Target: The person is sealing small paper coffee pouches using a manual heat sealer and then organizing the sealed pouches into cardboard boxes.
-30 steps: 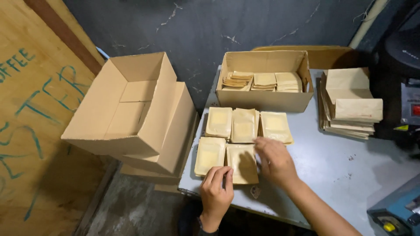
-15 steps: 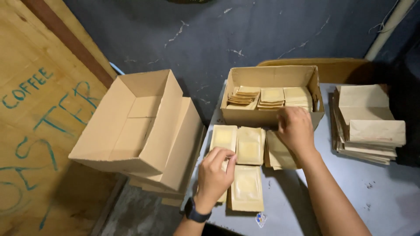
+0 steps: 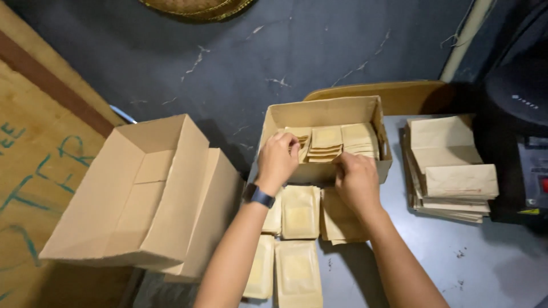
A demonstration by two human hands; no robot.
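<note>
A small open cardboard box (image 3: 324, 112) stands on the grey table (image 3: 485, 262) and holds rows of flat brown paper packets (image 3: 342, 138). My left hand (image 3: 278, 161), with a dark watch at the wrist, reaches into the box's left end, its fingers curled on the packets there. My right hand (image 3: 357, 181) rests at the box's front wall, knuckles up, so its fingers are hidden. Just below both hands, several more brown packets (image 3: 299, 212) lie flat in rows on the table.
A large empty carton (image 3: 154, 188) sits tilted to the left, off the table's edge. A stack of bigger paper bags (image 3: 451, 168) lies at the right, beside a black machine (image 3: 525, 131). A wooden board (image 3: 34, 171) leans at far left, and a dark wall stands behind.
Both hands have moved up from the packets lying on the table to the small box. The view has shifted forward and to the right.
</note>
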